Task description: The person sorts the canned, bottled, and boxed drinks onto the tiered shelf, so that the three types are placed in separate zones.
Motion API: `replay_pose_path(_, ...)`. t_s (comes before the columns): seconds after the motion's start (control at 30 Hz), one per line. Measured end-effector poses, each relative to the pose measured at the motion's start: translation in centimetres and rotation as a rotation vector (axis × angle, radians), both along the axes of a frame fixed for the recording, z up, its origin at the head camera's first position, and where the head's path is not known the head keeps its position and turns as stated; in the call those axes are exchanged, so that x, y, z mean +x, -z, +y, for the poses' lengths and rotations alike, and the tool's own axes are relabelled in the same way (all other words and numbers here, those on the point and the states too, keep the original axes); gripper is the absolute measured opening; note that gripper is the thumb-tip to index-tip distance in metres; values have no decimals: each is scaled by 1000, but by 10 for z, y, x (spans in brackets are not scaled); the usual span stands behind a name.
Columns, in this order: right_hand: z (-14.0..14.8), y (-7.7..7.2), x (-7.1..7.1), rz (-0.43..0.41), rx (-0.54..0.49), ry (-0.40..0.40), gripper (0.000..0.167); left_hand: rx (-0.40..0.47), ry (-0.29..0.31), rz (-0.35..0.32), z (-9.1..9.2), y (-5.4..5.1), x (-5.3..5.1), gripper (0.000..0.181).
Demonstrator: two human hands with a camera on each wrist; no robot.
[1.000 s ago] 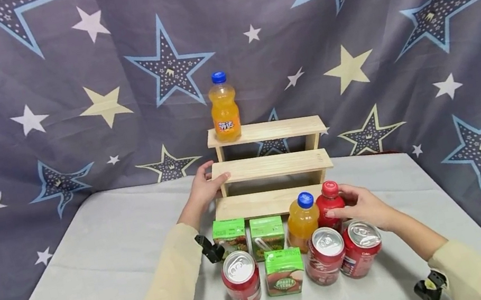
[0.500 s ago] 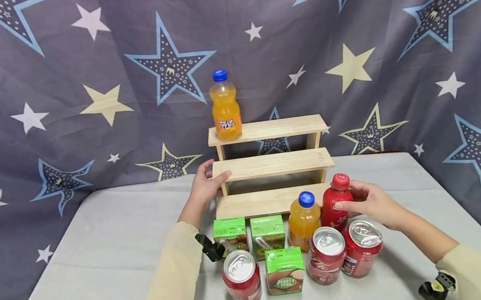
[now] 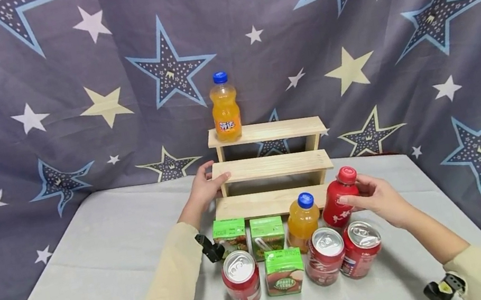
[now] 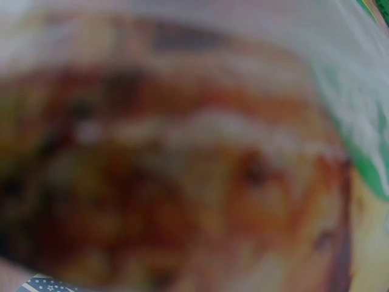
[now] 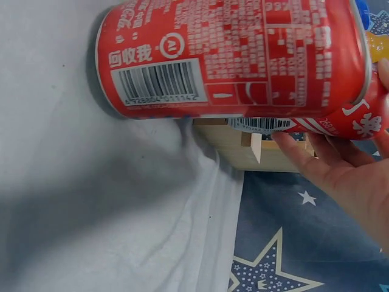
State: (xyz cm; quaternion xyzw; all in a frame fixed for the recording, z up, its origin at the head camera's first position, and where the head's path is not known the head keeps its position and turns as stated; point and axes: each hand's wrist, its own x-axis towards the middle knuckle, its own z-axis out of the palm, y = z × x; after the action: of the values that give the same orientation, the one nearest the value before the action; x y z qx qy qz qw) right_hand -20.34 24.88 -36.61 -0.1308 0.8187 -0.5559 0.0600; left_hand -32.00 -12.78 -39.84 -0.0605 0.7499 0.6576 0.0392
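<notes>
Red bottle (image 3: 340, 203): held within the grip of the right hand (image 3: 382, 200), cap leaned to the right; its foot is hidden behind the right can (image 3: 361, 252), so contact with the surface (image 3: 96, 288) cannot be told.
Right grip: clasped round the bottle, thumb laid across the front; the fingers are largely covered in the head view, and the hand is cut off by the frame edge in the right wrist view.
Left grip: the middle board of the wooden shelf (image 3: 272, 166) is grasped at its left end by the left hand (image 3: 203, 189), thumb on top, fingertips concealed.
Top board: an orange bottle (image 3: 225, 112) is stood upright at the left end.
Front row: the blue-capped bottle (image 3: 303, 222) is partly covered by the middle can (image 3: 326, 261); the rear left box (image 3: 229, 233) is partly masked by the left can (image 3: 242, 284).
Right wrist view: one can is cut off at the top.
Left wrist view: filled by blurred brown and green print; the hand cannot be made out.
</notes>
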Motion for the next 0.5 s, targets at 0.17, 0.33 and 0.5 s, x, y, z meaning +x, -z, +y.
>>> replay_pose_path(0.17, 0, -5, 2, 6, 5, 25, 54, -4, -1, -7, 0, 1, -1, 73)
replay_pose_path(0.33, 0, -8, 3, 7, 4, 47, 55, -3, -5, 8, -1, 2, -2, 73)
replay_pose_path(0.5, 0, -11, 2, 10, 18, 72, 56, -14, -7, 6, -1, 3, -2, 73)
